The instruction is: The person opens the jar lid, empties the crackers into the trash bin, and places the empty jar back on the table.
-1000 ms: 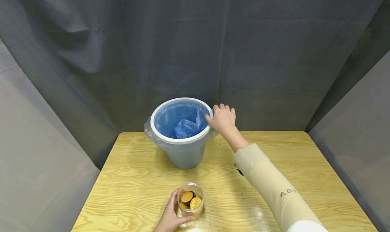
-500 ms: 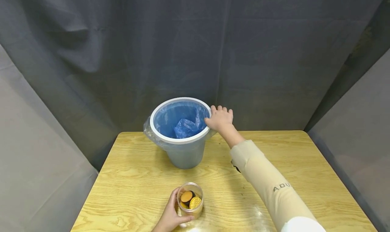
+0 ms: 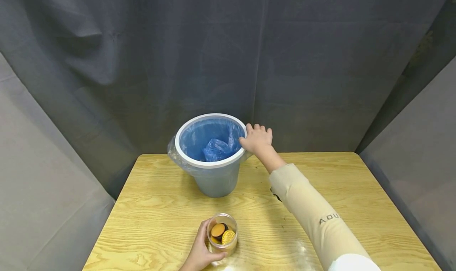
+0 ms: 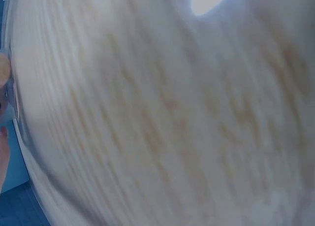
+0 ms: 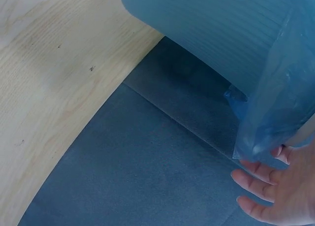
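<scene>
Bin [image 3: 216,186] stands on the table [image 3: 153,219], towards the far edge. Head view: pale rim up, bluish liner [image 3: 176,155] folded over the outside, crumpled blue plastic [image 3: 216,150] down inside. Right hand [image 3: 259,139] is at the bin's right rim — thumb over the rim, other fingers beyond it. Cannot tell if that grip pinches or just rests. Left hand [image 3: 200,249] holds the clear jar [image 3: 232,246], grip wrapped round its left and near sides. Jar sits nearer the person than the bin, well apart from it; orange-topped dark piece [image 3: 219,230] and yellow textured piece [image 3: 228,237] in it. Dark cloth [image 3: 185,57] behind the table.

Left wrist view: mostly blurred table grain; stuff at the left edge too cropped to read.

Right wrist view: right-hand fingers loosely bent, spread beside the hanging liner — bin wall above, table at left.
</scene>
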Available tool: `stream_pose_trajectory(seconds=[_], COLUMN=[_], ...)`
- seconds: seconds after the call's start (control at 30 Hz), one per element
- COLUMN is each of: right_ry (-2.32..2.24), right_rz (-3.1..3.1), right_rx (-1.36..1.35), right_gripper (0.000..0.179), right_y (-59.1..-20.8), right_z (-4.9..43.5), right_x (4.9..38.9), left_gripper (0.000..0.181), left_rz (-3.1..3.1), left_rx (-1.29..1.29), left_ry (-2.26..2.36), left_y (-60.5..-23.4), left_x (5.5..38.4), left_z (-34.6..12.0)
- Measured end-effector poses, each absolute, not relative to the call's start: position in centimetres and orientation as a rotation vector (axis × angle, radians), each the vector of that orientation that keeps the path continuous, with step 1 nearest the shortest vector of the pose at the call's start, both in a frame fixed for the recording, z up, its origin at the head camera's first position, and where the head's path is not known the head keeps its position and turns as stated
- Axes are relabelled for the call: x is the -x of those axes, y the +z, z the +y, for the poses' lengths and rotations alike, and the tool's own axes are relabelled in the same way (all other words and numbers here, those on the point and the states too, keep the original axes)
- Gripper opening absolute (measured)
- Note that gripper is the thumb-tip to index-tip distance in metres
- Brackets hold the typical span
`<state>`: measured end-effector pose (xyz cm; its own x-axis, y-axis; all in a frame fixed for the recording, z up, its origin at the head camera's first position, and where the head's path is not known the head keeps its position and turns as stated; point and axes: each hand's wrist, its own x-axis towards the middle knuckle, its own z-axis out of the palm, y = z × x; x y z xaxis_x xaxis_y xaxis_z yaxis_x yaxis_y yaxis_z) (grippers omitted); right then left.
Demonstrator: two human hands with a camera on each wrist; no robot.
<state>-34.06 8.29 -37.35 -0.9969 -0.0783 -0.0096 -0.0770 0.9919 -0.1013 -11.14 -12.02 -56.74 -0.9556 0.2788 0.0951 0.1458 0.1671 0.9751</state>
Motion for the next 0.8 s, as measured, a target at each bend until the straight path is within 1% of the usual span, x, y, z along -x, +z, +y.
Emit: stream_pose_trajectory(seconds=[0.23, 0.43, 0.7, 0.8], right_ry=[-0.172, -0.175, -0.168, -0.165], right_rz=[3.13, 3.129, 3.124, 3.124], right_rx=[0.135, 0.134, 0.127, 0.124], right_gripper=[0.063, 0.063, 0.063, 0.063], right_y=[-37.3, -37.3, -37.2, -37.2], right_z=[8.2, 8.1, 8.2, 8.2], right_x=[34.0, 34.1, 34.0, 34.0], left_gripper=[0.089, 0.087, 0.089, 0.091], left_rz=[2.285, 2.408, 2.687, 2.779], left_rx=[-0.428, -0.379, -0.262, -0.272], left_ry=[2.016, 2.044, 1.954, 1.907], left_y=[-58.2, -59.9, -58.6, -57.7], left_x=[11.4, 11.5, 11.8, 12.0], left_z=[-11.7, -11.7, -13.0, -13.8])
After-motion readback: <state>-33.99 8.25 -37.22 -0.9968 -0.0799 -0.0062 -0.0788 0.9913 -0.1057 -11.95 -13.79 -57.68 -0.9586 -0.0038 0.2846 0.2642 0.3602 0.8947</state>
